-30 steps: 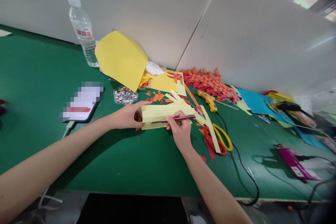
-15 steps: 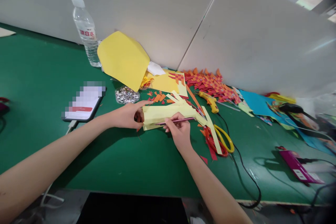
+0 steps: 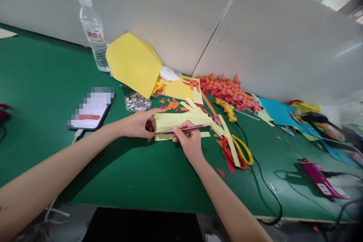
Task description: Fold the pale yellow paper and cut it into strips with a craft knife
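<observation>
Right hand (image 3: 189, 140) pinches pencil (image 3: 184, 129); left hand (image 3: 138, 124) pins pale-yellow paper (image 3: 181, 121); bottle label (image 3: 95, 34) unreadable.

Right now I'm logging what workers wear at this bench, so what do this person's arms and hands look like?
Both forearms are bare as far as the picture shows: no sleeves, gloves, watch or bracelet. The left hand and right hand show no rings I can make out.

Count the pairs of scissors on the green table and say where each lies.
2: yellow-handled scissors and red-handled scissors, overlapping each other right of the right hand, partly under a pale yellow strip. More may be hidden under the paper scraps.
</observation>
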The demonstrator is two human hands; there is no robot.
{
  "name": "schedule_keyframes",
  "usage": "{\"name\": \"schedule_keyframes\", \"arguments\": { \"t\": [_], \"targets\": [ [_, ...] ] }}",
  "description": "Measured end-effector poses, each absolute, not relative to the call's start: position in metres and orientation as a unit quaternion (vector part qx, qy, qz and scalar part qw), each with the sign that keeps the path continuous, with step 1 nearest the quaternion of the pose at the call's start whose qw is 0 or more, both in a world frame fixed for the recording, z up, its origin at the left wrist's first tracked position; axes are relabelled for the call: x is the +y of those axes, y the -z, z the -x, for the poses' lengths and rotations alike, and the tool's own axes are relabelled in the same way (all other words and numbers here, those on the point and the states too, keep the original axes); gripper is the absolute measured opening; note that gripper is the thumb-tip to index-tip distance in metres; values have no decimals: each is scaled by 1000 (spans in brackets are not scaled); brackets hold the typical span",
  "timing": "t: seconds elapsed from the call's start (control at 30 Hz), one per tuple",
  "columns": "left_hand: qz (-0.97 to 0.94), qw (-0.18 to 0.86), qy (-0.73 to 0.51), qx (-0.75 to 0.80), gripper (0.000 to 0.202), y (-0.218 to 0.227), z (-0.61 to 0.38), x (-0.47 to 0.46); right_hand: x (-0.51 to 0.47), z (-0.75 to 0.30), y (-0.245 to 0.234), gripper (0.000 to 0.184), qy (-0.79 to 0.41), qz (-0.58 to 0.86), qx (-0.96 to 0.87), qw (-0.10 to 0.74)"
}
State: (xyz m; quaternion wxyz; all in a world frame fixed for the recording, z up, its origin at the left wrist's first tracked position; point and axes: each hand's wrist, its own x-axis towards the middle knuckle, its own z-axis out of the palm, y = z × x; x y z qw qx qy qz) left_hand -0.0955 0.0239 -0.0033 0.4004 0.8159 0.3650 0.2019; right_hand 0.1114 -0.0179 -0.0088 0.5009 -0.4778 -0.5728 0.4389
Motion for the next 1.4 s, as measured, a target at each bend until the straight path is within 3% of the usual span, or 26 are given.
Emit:
{"name": "schedule_keyframes", "arguments": {
  "t": [0.63, 1.2, 1.4],
  "targets": [
    [-810, 419, -196, 361, 82, 2, 96, 24, -18, -105, 10, 20, -399, 491, -626, 456],
    [-806, 421, -186, 372, 84, -2, 95, 22, -17, -121, 10, 23, -332, 529, -616, 479],
    [-804, 423, -188, 373, 84, -2, 94, 22, -21, -114, 10, 21, -391, 491, -604, 491]
  ]
}}
